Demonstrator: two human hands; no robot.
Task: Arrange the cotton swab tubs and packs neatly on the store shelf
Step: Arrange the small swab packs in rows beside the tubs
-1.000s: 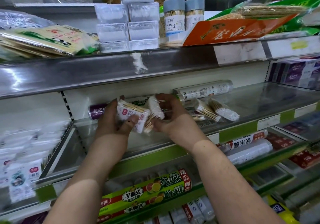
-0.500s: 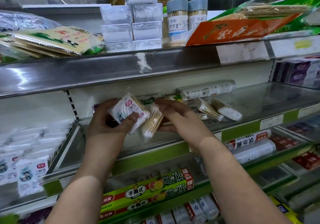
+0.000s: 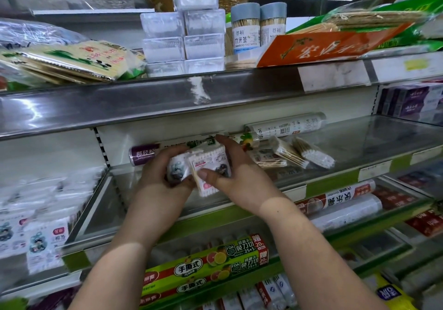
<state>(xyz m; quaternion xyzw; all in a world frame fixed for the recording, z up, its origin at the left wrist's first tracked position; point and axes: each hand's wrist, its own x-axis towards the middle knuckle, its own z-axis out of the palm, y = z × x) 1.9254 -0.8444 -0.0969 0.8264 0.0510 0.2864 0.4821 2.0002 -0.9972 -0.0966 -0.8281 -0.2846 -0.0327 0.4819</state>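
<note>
Both hands hold a small stack of cotton swab packs (image 3: 208, 165) above the middle shelf (image 3: 359, 141). My left hand (image 3: 158, 173) grips the stack from the left, and my right hand (image 3: 239, 173) presses it from the right with the thumb on the front pack. More loose swab packs (image 3: 309, 155) lie fanned out on the shelf to the right. Clear swab tubs (image 3: 184, 38) stand stacked on the top shelf. Bagged swab packs (image 3: 40, 223) fill the shelf section at the left.
Rolls of wrap (image 3: 285, 126) lie along the back of the middle shelf. Toothpick jars (image 3: 245, 29) and bamboo stick packs (image 3: 72, 60) sit on the top shelf. Boxed cling film (image 3: 206, 266) and rolls (image 3: 335, 201) fill the lower shelves. Purple boxes (image 3: 412, 103) stand at the right.
The two hands have come together, and the separate packs they held apart are now pressed into one stack between them.
</note>
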